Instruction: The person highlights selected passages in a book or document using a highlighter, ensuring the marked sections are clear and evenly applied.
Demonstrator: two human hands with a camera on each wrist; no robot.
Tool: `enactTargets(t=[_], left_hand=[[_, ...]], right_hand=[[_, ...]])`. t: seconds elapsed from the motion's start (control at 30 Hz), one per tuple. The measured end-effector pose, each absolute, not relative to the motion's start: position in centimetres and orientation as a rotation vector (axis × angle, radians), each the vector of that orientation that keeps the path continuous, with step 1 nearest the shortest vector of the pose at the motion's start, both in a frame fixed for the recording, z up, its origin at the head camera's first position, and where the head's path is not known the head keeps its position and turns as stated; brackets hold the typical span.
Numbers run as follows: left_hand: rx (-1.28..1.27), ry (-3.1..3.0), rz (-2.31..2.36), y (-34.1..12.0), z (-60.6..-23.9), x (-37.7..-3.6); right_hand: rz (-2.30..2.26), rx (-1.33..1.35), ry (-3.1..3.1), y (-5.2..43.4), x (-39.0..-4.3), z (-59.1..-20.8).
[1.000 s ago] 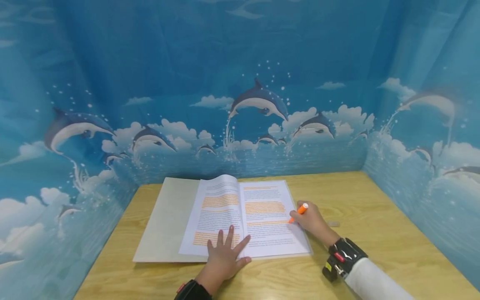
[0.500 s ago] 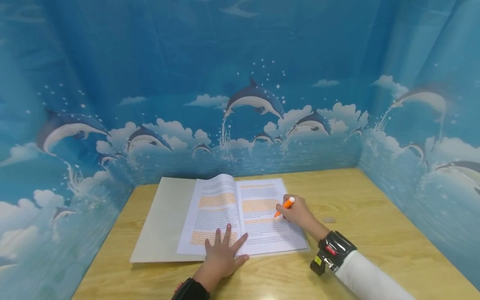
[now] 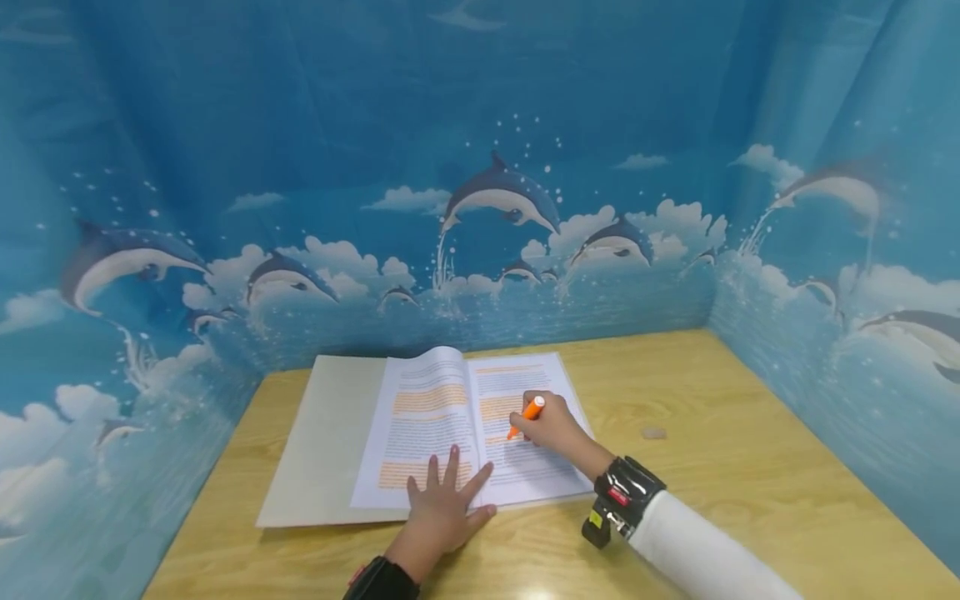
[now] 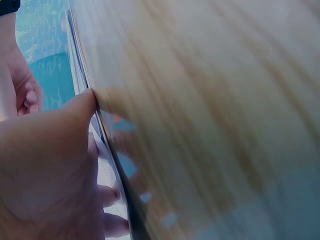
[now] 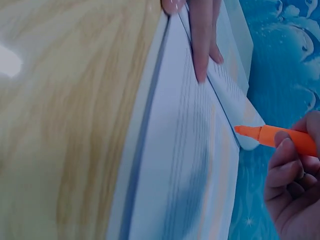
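Two hands work on an open book (image 3: 420, 425) lying on a wooden table (image 3: 712, 492).
A blue dolphin-print curtain (image 3: 480, 167) surrounds the table. The left hand (image 3: 444, 508) presses flat on the book's near edge at the centre fold, fingers straight and spread wide. The right hand (image 3: 551, 427) pinches an orange marker (image 3: 525, 416) in curled fingers, its tip on the right page among orange-marked lines.

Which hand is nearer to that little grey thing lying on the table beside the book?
Right. The right hand, holding the orange highlighter, is over the right page, closer to the grey thing. The left hand presses the book's near edge, farther away.
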State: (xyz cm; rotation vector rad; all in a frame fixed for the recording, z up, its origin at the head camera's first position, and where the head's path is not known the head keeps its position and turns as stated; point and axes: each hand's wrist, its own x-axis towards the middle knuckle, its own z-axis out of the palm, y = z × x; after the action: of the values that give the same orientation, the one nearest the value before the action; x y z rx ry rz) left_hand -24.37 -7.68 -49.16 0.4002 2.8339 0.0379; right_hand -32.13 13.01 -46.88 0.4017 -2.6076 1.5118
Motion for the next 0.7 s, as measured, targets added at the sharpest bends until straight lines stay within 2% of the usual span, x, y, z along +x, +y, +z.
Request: enactTargets(t=[0.2, 0.7], left_hand=[[0.410, 2.838, 0.038, -7.7, -48.9, -24.2], [0.444, 2.875, 0.071, -7.9, -48.4, -23.9]], right_hand=[[1.482, 0.490, -2.585, 10.9, -32.3, -47.7], [1.340, 0.462, -2.611, 9.0, -32.8, -48.3]])
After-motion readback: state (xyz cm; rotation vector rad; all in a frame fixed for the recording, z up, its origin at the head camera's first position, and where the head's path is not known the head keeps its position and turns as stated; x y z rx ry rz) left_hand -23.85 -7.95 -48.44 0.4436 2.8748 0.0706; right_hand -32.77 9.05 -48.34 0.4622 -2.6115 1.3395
